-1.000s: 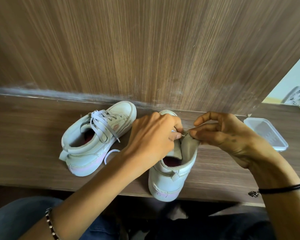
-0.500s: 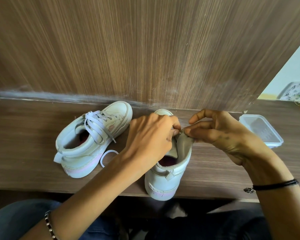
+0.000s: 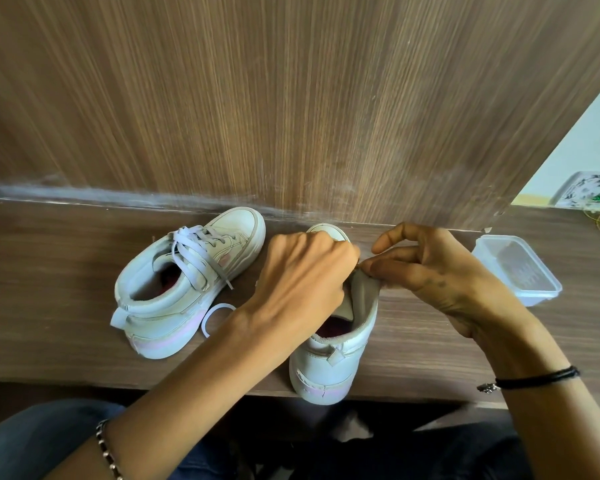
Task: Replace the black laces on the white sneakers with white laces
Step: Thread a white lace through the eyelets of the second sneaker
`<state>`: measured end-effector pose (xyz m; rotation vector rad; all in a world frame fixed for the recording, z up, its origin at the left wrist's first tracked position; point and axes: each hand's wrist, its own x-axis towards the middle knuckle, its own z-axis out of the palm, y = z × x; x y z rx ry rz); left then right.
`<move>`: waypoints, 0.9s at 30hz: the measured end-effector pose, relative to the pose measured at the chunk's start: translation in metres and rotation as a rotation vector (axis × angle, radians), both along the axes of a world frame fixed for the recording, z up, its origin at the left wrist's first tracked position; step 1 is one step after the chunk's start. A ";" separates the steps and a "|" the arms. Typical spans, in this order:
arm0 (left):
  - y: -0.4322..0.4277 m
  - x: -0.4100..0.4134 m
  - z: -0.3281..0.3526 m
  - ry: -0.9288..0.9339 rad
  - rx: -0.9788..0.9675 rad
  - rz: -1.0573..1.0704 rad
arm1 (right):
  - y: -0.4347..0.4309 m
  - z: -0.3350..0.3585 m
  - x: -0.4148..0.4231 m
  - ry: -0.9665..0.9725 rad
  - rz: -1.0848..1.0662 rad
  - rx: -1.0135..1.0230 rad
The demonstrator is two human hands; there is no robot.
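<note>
Sneaker point(image 3: 187, 289) laced in white sits left on our bench point(image 3: 49, 271). Beside it, our right hand point(image 3: 440, 275) pinches the second sneaker point(image 3: 329, 368) by its side flap. Our left hand point(image 3: 302, 275) curls its fingers there, around what we cannot tell.

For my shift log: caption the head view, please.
Left hand and right hand pinch the near sneaker's collar; laced sneaker beside it.

On the brown wood-grain tabletop point(image 3: 49, 289) a laced white high-top sneaker point(image 3: 167, 313) is set at 9 o'clock, a second white sneaker point(image 3: 329, 370) at 6, a clear rectangular plastic container point(image 3: 516, 271) at 3.
</note>
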<state>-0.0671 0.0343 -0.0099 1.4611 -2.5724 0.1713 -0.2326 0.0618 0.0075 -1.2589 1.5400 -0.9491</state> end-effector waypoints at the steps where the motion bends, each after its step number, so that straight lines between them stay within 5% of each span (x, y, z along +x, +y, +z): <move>1: -0.002 0.000 0.001 0.003 -0.013 0.002 | 0.000 0.001 0.000 -0.026 -0.014 0.009; 5: 0.004 0.001 -0.003 0.113 -0.067 0.047 | 0.002 0.006 -0.003 -0.084 -0.009 0.078; 16: 0.004 0.005 -0.006 0.424 0.192 0.095 | 0.002 0.001 -0.015 -0.164 -0.014 0.105; 27: 0.008 0.001 -0.002 0.344 0.138 0.077 | 0.001 -0.002 -0.017 -0.135 -0.017 0.118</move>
